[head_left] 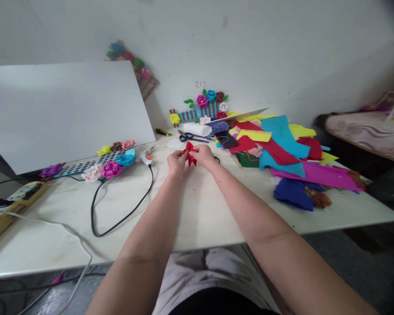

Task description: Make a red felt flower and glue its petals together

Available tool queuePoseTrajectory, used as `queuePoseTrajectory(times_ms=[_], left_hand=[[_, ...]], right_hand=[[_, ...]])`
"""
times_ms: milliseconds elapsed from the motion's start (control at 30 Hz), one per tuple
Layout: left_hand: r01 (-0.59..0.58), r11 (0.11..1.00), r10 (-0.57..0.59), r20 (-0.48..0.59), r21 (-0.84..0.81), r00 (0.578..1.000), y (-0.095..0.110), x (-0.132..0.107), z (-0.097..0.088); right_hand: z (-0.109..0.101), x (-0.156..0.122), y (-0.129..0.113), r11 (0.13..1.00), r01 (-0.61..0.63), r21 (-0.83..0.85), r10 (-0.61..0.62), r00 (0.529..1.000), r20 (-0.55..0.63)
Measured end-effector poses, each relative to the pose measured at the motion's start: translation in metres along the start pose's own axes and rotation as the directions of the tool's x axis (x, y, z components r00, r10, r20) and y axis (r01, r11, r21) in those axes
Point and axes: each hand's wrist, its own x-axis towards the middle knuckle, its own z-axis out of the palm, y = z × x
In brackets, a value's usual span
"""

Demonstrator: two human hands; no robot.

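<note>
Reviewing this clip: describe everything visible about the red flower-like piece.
The red flower-like piece is small and bright red, with several pointed, petal-like lobes spreading out above and below its middle. It looks like paper or thin fabric; which one cannot be told. It is pinched between the fingertips of the left hand and the right hand, which cover parts of its sides. It appears over the white table; whether it touches the surface is unclear.
</note>
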Motion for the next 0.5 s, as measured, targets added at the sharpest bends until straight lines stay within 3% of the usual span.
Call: queuePoseTrajectory(times_ms=[267, 367, 500], left_hand=[[-0.111, 0.966, 0.132, -0.074, 0.234, 0.988, 0.009, -0.006, 0.005], [-0.142, 0.954, 0.167, -0.073, 0.266, 0.983, 0.009, -0.007, 0.007], [-0.101, 0.962, 0.129, -0.095, 0.255, 0.987, 0.013, -0.006, 0.007]], right_hand=[[-0.003, -0.003, -0.009, 0.997, -0.056, -0.057, 0.055, 0.998, -0.032], [0.001, 0.0, -0.006, 0.997, -0.076, 0.004, 0.076, 0.997, -0.03], [0.007, 0.005, 0.002, 0.99, -0.049, 0.129, 0.053, 0.998, -0.028]])
